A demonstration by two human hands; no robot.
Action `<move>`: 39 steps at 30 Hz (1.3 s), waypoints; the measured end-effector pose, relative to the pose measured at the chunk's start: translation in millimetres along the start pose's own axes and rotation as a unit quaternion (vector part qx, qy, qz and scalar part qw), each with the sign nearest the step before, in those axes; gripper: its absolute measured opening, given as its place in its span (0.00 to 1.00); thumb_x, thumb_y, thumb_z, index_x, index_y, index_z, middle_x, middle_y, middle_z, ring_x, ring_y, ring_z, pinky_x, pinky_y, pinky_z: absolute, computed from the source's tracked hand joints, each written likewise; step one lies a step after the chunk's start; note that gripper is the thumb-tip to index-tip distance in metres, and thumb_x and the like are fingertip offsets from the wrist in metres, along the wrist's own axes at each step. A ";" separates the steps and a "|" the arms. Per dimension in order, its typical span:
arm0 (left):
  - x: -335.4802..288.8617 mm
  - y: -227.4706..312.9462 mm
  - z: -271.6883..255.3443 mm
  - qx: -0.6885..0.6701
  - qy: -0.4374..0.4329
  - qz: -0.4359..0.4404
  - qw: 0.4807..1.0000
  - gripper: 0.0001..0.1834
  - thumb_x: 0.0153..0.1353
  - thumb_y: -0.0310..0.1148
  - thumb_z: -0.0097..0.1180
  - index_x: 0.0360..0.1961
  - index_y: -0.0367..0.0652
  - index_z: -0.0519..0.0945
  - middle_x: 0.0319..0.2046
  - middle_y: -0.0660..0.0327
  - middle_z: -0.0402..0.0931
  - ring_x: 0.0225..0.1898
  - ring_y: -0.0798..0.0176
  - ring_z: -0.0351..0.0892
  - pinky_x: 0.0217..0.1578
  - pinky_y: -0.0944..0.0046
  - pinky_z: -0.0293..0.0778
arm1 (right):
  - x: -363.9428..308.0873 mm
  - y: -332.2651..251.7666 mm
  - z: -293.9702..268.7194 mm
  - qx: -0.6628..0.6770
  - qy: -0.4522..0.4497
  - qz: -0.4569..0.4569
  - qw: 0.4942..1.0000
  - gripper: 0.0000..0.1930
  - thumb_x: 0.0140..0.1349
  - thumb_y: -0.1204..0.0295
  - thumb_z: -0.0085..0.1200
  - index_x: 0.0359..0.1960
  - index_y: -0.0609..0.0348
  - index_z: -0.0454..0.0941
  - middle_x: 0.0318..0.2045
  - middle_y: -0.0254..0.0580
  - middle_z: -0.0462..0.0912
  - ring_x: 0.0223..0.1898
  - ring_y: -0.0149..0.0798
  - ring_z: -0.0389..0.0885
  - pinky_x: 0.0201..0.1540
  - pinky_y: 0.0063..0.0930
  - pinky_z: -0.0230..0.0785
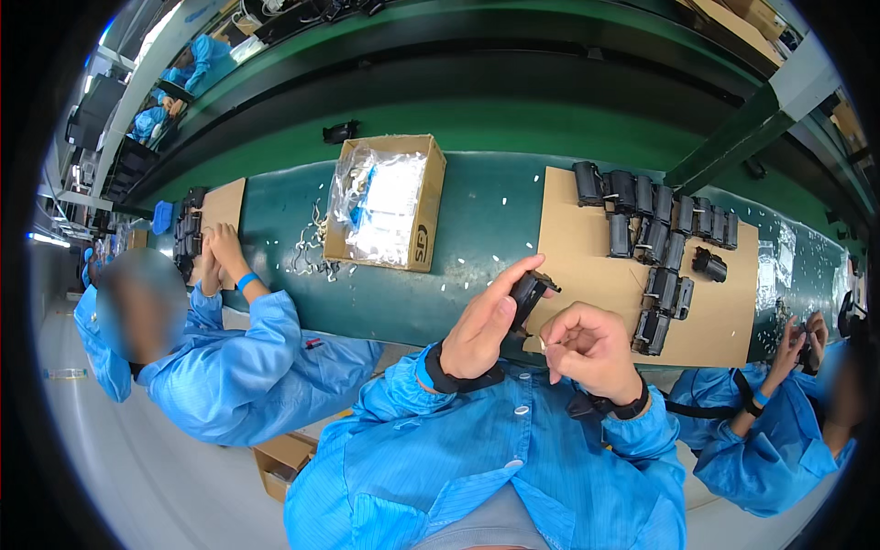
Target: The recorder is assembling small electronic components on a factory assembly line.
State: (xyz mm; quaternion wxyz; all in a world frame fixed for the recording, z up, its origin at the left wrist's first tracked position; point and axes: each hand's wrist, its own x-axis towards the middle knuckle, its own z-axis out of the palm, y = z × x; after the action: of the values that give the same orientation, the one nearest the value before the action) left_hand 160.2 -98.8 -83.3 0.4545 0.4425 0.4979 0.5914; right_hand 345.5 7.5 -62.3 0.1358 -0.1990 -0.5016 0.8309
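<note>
My left hand (478, 332) is closed round a black plastic housing (529, 299), holding it tilted above the near edge of the bench. Close beside it, my right hand (594, 350) is closed in a pinch. A tiny white piece (543, 346) shows at its fingertips, too small to name exactly. The two hands are apart. Beyond my right hand lies a brown cardboard sheet (577, 220), bearing rows of similar black housings (652, 240). One single housing (709, 264) lies a little apart from those rows.
An open cardboard box (427, 206) with plastic bags stands left of centre, next to tangled white cables (312, 246). White scraps dot the green bench (495, 238). Co-workers in blue sit on my left (229, 367) and right (770, 449). A green post (733, 137) rises at the back right.
</note>
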 end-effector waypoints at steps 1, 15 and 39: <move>0.9 -1.7 0.5 0.012 0.005 0.002 1.000 0.41 0.80 0.60 0.33 0.79 0.37 0.56 0.57 0.54 0.77 0.48 0.65 0.75 0.50 0.66 0.69 | 0.0 3.4 0.8 0.012 0.004 -0.018 1.000 0.07 0.62 0.87 0.58 0.40 0.66 0.76 0.37 0.41 0.82 0.32 0.27 0.84 0.31 0.23 0.82; 0.1 -0.2 6.3 -0.008 0.019 -0.059 0.998 0.47 0.76 0.68 0.33 0.80 0.41 0.53 0.58 0.58 0.77 0.39 0.75 0.74 0.29 0.75 0.64 | 9.0 29.5 0.6 0.079 0.018 -0.102 0.991 0.07 0.68 0.77 0.59 0.38 0.63 0.72 0.33 0.47 0.82 0.31 0.37 0.86 0.28 0.27 0.82; -1.5 0.1 9.9 -0.037 0.036 -0.101 0.994 0.39 0.79 0.62 0.35 0.80 0.47 0.55 0.55 0.60 0.77 0.37 0.75 0.73 0.26 0.75 0.61 | -6.3 10.5 4.4 -0.236 0.115 -0.144 0.954 0.05 0.62 0.81 0.66 0.36 0.66 0.81 0.34 0.38 0.86 0.32 0.29 0.89 0.34 0.24 0.82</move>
State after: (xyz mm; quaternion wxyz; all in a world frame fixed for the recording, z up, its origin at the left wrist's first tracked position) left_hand 170.2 -98.5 -82.2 0.5095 0.3514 0.5337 0.5762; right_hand 348.7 -3.4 -68.5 0.2598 -0.2455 -0.6880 0.6316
